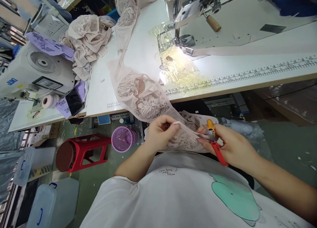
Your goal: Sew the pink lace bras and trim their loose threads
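Pale pink lace bras (151, 104) hang in a linked strip from the sewing table down to my lap. My left hand (162, 132) pinches the edge of a bra's band between thumb and fingers. On the right, my right hand (229, 143) is closed around small scissors (212, 135) with one orange and one red handle. The same hand's thumb and fingertips also grip the bra fabric, and the band is stretched between both hands. The scissor blades are partly hidden by the fingers.
A sewing machine (184, 19) with its lamp lit stands above the table edge, which carries a printed ruler (237, 74). Another machine (42, 69) and piled bras (89, 36) are at left. Below are a purple basket (123, 139) and a red stool (81, 152).
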The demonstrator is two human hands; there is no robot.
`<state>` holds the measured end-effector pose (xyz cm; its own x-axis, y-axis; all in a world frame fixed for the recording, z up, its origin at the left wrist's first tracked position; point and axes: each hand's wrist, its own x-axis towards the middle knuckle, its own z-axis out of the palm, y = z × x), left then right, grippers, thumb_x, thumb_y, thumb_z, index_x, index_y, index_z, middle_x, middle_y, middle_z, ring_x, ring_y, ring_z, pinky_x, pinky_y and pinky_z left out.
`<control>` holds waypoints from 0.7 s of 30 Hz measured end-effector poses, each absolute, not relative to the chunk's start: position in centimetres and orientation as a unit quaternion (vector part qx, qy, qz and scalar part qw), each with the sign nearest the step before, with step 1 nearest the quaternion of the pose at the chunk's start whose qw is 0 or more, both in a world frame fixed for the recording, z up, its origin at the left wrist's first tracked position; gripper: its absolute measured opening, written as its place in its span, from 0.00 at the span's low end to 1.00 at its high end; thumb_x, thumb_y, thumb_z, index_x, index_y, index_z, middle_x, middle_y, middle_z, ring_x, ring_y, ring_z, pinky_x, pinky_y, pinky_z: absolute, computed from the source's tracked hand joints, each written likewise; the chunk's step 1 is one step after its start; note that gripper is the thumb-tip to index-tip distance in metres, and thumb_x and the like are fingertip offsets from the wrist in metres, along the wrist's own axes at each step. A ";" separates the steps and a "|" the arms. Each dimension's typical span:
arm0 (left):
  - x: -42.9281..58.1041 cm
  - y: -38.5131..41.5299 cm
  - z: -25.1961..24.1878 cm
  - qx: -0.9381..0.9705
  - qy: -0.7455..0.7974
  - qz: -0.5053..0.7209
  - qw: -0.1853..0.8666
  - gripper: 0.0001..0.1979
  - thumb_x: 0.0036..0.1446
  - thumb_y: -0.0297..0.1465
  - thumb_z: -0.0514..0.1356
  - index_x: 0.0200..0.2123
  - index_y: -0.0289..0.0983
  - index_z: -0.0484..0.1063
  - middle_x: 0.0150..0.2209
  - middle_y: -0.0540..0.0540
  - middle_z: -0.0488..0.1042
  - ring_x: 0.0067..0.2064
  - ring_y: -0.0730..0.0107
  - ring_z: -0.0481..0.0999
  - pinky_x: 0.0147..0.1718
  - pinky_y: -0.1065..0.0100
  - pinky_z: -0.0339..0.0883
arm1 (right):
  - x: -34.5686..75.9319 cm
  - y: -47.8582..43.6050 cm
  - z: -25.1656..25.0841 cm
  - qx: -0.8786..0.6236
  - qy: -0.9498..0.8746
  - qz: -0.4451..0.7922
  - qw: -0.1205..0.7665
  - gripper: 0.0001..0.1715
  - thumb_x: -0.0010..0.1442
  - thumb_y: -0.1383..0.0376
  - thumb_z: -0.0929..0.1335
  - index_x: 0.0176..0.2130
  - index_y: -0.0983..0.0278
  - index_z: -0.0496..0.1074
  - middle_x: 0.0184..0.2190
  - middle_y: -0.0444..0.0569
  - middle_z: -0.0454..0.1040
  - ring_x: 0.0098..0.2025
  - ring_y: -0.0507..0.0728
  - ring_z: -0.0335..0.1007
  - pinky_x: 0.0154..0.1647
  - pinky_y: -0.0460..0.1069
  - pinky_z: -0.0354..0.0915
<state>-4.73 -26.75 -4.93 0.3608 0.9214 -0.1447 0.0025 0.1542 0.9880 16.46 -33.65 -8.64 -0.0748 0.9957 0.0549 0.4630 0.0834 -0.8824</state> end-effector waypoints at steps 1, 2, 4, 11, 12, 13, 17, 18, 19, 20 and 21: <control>-5.0 -26.5 -4.9 0.525 0.434 0.373 0.630 0.22 0.50 0.49 0.69 0.28 0.36 0.70 0.23 0.53 0.67 0.25 0.78 0.64 0.24 0.72 0.59 | 16.6 -33.6 -8.9 -0.556 -0.653 0.356 0.371 0.07 0.59 0.59 0.70 0.38 0.58 0.70 0.36 0.50 0.79 0.32 0.62 0.76 0.25 0.53 0.70; -5.2 -26.3 -4.9 0.515 0.438 0.381 0.631 0.21 0.49 0.48 0.70 0.28 0.36 0.70 0.23 0.53 0.67 0.24 0.79 0.63 0.23 0.73 0.58 | 16.7 -33.5 -9.3 -0.536 -0.671 0.349 0.377 0.07 0.60 0.61 0.69 0.40 0.58 0.70 0.39 0.50 0.80 0.35 0.62 0.78 0.27 0.53 0.71; -5.6 -26.0 -4.9 0.496 0.447 0.398 0.629 0.20 0.48 0.46 0.71 0.28 0.36 0.71 0.22 0.54 0.66 0.23 0.80 0.62 0.22 0.74 0.56 | 16.8 -33.4 -10.1 -0.494 -0.700 0.330 0.396 0.08 0.59 0.67 0.69 0.40 0.58 0.70 0.43 0.50 0.80 0.40 0.61 0.79 0.32 0.52 0.74; -6.4 -25.8 -4.8 0.469 0.471 0.422 0.616 0.18 0.43 0.43 0.74 0.26 0.36 0.74 0.24 0.53 0.69 0.24 0.79 0.64 0.23 0.75 0.58 | 16.3 -34.0 -11.3 -0.475 -0.734 0.196 0.444 0.07 0.62 0.70 0.67 0.39 0.56 0.68 0.36 0.47 0.81 0.37 0.59 0.80 0.36 0.53 0.76; -6.4 -25.8 -4.8 0.469 0.470 0.426 0.615 0.18 0.43 0.42 0.74 0.26 0.36 0.74 0.24 0.52 0.70 0.24 0.79 0.65 0.23 0.75 0.59 | 16.2 -34.1 -11.0 -0.485 -0.731 0.190 0.441 0.08 0.62 0.70 0.67 0.40 0.57 0.68 0.35 0.47 0.80 0.35 0.59 0.80 0.34 0.53 0.76; -6.5 -25.8 -4.8 0.469 0.468 0.431 0.612 0.18 0.43 0.42 0.74 0.26 0.36 0.75 0.25 0.52 0.70 0.25 0.79 0.65 0.23 0.75 0.59 | 16.3 -34.2 -10.8 -0.494 -0.729 0.188 0.434 0.09 0.62 0.70 0.66 0.42 0.57 0.69 0.34 0.47 0.80 0.32 0.59 0.79 0.33 0.52 0.75; -6.9 -25.5 -5.0 0.485 0.439 0.458 0.602 0.15 0.45 0.39 0.74 0.25 0.36 0.75 0.27 0.51 0.73 0.28 0.78 0.68 0.27 0.75 0.63 | 16.7 -34.3 -9.6 -0.503 -0.730 0.204 0.416 0.11 0.61 0.70 0.66 0.43 0.57 0.70 0.31 0.46 0.79 0.29 0.58 0.78 0.29 0.51 0.74; -7.0 -25.4 -5.0 0.495 0.425 0.463 0.600 0.14 0.45 0.39 0.74 0.25 0.36 0.75 0.27 0.50 0.73 0.29 0.77 0.69 0.28 0.74 0.64 | 16.8 -34.4 -9.4 -0.496 -0.731 0.217 0.417 0.11 0.60 0.70 0.66 0.42 0.57 0.71 0.31 0.45 0.79 0.29 0.58 0.78 0.28 0.50 0.74; -7.2 -25.4 -5.1 0.506 0.409 0.466 0.600 0.14 0.46 0.38 0.74 0.25 0.36 0.75 0.27 0.50 0.73 0.29 0.77 0.70 0.28 0.74 0.65 | 17.0 -34.4 -9.3 -0.490 -0.729 0.234 0.418 0.11 0.60 0.70 0.66 0.42 0.57 0.71 0.32 0.45 0.80 0.29 0.58 0.78 0.28 0.50 0.74; -7.3 -25.3 -5.1 0.516 0.393 0.466 0.602 0.13 0.47 0.38 0.73 0.25 0.36 0.75 0.27 0.50 0.73 0.29 0.76 0.71 0.28 0.74 0.65 | 17.1 -34.4 -9.2 -0.483 -0.727 0.259 0.415 0.11 0.59 0.70 0.67 0.42 0.56 0.72 0.33 0.45 0.80 0.28 0.57 0.78 0.27 0.50 0.74; -7.5 -25.3 -5.1 0.526 0.376 0.464 0.605 0.13 0.48 0.37 0.73 0.26 0.36 0.75 0.28 0.49 0.74 0.29 0.76 0.71 0.28 0.73 0.66 | 17.2 -34.3 -9.2 -0.477 -0.721 0.283 0.415 0.12 0.58 0.70 0.67 0.42 0.56 0.72 0.33 0.45 0.80 0.28 0.57 0.77 0.27 0.50 0.74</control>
